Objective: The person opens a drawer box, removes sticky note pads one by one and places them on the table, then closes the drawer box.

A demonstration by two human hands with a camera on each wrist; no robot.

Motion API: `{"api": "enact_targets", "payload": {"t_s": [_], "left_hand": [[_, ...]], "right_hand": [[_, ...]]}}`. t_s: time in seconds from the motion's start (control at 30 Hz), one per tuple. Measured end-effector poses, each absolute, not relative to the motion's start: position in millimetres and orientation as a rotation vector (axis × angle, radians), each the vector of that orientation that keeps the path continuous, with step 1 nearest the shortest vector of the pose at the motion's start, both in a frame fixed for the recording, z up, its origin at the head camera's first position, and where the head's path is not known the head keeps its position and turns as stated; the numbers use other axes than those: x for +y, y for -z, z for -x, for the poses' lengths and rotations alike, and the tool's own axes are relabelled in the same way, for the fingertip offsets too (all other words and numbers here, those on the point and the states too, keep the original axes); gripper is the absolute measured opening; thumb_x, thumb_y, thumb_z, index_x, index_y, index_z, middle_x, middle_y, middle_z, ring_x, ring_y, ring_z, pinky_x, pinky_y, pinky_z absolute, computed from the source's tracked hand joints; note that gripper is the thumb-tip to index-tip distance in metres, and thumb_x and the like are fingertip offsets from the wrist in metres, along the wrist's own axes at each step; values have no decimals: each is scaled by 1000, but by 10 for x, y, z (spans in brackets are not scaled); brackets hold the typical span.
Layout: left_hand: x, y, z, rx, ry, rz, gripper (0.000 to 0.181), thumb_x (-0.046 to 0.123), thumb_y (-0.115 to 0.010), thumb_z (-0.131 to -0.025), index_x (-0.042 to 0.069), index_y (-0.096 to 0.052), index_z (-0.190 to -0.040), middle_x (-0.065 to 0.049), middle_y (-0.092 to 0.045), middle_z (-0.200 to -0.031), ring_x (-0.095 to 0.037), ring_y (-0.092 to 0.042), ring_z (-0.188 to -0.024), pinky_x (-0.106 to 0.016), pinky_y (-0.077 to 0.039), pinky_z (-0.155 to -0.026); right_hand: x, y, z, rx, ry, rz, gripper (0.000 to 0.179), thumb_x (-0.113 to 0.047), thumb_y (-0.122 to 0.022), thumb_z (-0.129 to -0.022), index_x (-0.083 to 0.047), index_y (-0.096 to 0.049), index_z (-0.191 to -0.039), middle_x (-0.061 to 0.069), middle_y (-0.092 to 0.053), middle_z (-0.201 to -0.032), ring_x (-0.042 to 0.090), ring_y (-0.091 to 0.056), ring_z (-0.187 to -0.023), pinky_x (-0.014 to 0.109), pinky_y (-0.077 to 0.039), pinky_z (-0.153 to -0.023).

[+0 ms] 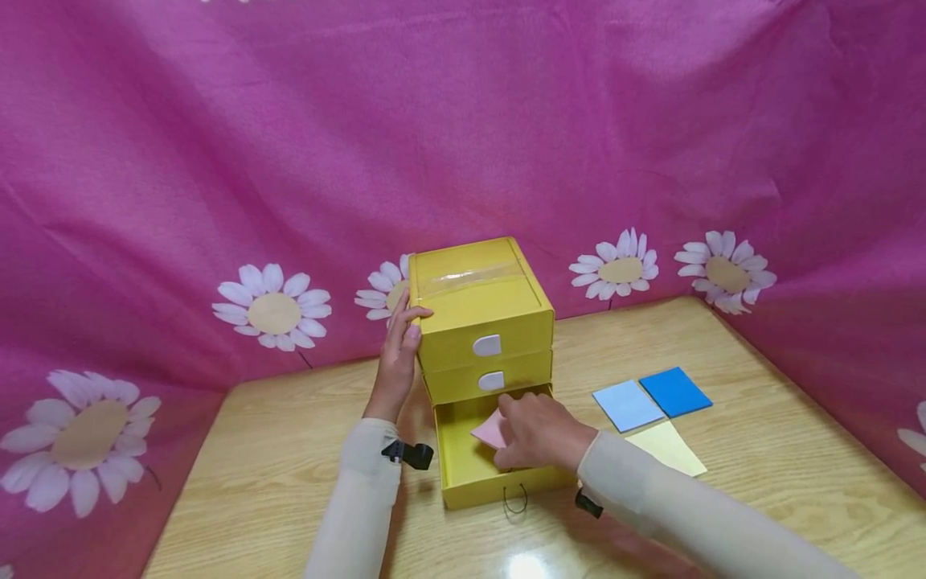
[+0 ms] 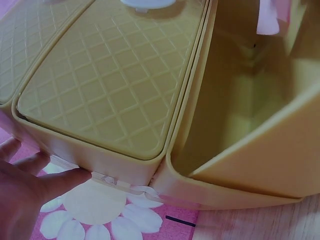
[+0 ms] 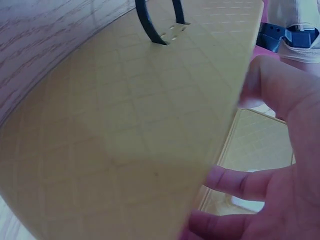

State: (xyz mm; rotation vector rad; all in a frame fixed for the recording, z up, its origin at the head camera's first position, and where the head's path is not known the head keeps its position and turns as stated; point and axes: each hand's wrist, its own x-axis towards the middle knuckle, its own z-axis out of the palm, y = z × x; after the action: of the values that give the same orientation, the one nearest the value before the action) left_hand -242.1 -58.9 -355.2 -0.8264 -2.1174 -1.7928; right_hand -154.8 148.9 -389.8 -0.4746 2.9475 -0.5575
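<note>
right hand [image 1: 538,430] pinches pink note [image 1: 490,430] inside open bottom drawer [image 1: 463,474]; left hand [image 1: 399,354], fingers straight, braces yellow drawer box [image 1: 481,310] side.

Drawer unit [image 1: 481,310] mid-table [image 1: 289,450]; bottom drawer [image 1: 470,474] pulled forward (paper [image 1: 490,430] inside); three sheets [image 1: 654,410] right of unit.

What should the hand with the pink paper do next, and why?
Probably let go of the pink paper and lift out. The right hand is already down inside the open bottom drawer, with the paper low against its floor, while the left hand steadies the yellow drawer box. Blue and yellow sheets lie on the table.
</note>
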Motion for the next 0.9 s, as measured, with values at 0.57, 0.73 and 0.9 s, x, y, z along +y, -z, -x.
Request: {"api": "enact_targets", "payload": {"t_s": [0.57,0.73,0.9], "left_hand": [[-581,3538,2430,-2109,1769,832,32,17,-37,-100,0,-51,-124,-19,-14,-159,-32,-15,-145,-59,-18,-111],[-580,3545,2431,-2113,1774,822,32,18,-37,-99,2,-51,-123,-19,-14,-159,-32,-14,-145,-59,-18,-111],[-578,3544,2426,-2116,1780,821,32,19,-38,-100,2,-51,-124,-18,-14,-159,-31,-14,-145,-59,-18,-111]], "right_hand": [[1588,3693,1432,2986,554,541,32,-33,-74,-67,-15,-52,-83,-5,-49,-60,12,-44,-53,28,-37,-50],[1630,3641,1399,2999,518,514,36,-34,-75,-67,-15,-51,-87,-4,-49,-61,15,-46,-57,30,-38,-53],[1701,3606,1355,3021,509,491,40,-34,-76,-66,-15,-50,-90,-2,-48,-63,17,-46,-59,32,-38,-54]]}}
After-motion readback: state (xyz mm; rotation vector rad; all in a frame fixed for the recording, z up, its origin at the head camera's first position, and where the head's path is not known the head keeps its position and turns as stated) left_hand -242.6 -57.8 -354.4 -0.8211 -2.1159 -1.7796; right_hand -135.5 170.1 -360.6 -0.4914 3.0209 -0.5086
